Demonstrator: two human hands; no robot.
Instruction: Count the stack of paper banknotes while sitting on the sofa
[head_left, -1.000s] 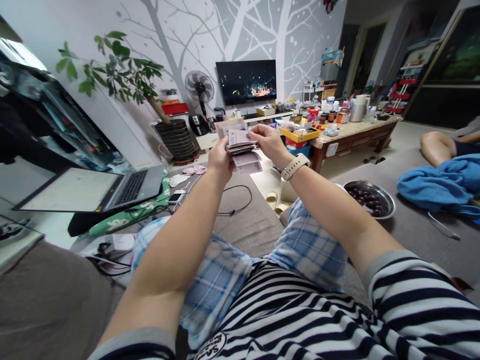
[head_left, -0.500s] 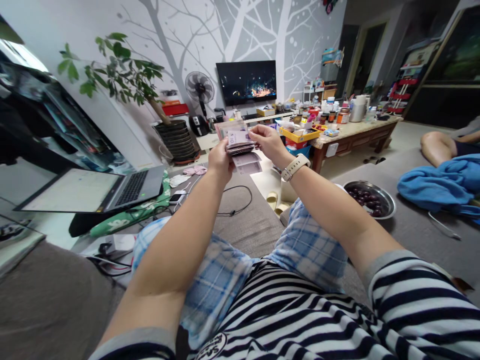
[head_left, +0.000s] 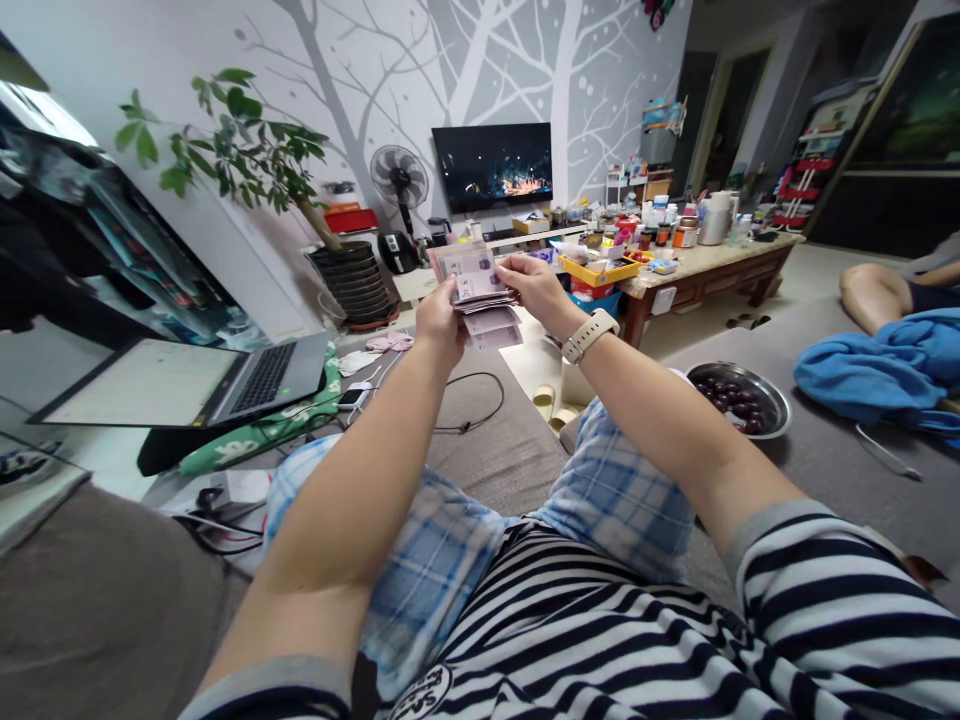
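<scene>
Now | left grip (head_left: 441, 318) clamped on banknotes (head_left: 474, 282) | right grip (head_left: 531, 283) pinching them too | notes fanned higher than before

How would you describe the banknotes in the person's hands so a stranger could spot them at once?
Below the black wall-mounted television, the person's left hand and right hand meet. Between them sits a fanned wad of pale purple paper banknotes, with looser notes drooping beneath.

I'm looking at a home living room: a television (head_left: 492, 167) is hanging on a tree-mural wall (head_left: 480, 60), a floor fan (head_left: 399, 177) is standing beside a potted plant (head_left: 351, 282), and jars (head_left: 660, 235) are crowding a low wooden table (head_left: 709, 262).
</scene>
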